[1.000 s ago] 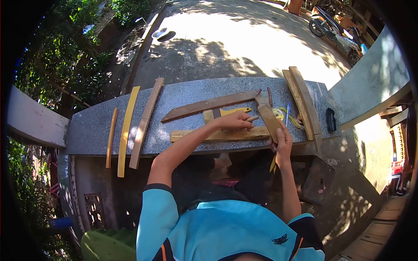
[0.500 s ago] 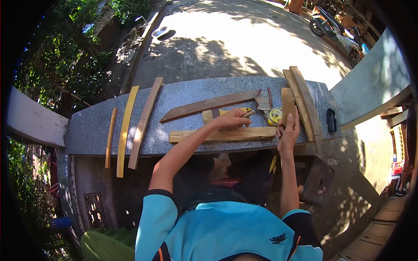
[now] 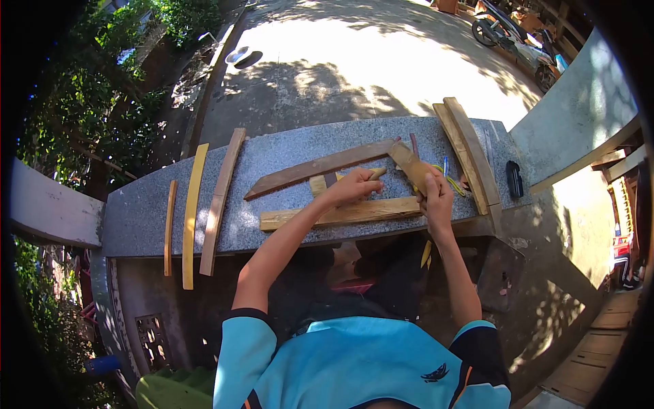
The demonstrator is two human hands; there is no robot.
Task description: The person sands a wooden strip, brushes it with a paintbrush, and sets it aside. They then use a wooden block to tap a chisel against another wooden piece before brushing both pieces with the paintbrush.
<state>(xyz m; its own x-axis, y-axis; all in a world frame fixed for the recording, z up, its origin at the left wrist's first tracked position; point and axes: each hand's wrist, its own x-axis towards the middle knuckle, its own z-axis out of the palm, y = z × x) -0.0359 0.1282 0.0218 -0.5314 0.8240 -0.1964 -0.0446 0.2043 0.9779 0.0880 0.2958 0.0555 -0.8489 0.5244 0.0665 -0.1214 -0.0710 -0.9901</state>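
Observation:
My left hand [image 3: 354, 186] is closed on a small wooden piece [image 3: 377, 174], which sticks out past the fingertips. Fingers of my right hand [image 3: 436, 198] wrap the lower end of a short flat wooden block [image 3: 407, 162], tilted up to the left. Under both hands lies a pale wooden beam [image 3: 340, 213] along the near edge of the stone table. A brush [image 3: 318, 184] is partly hidden behind my left hand. Beyond it rests a long brown board [image 3: 317, 167]. The yellow tape measure [image 3: 455, 185] is mostly covered by my right hand.
Three narrow strips, one of them yellow [image 3: 194, 218], lie on the left of the speckled table [image 3: 272, 145]. Two long boards [image 3: 466, 153] and a black object [image 3: 514, 179] are at the right. A motorbike [image 3: 514, 41] stands in the yard beyond.
The block in my right hand has moved left and tilted from upright toward the left. A blue pen-like item now shows beside it. My left hand has shifted slightly left, and the view has turned a little.

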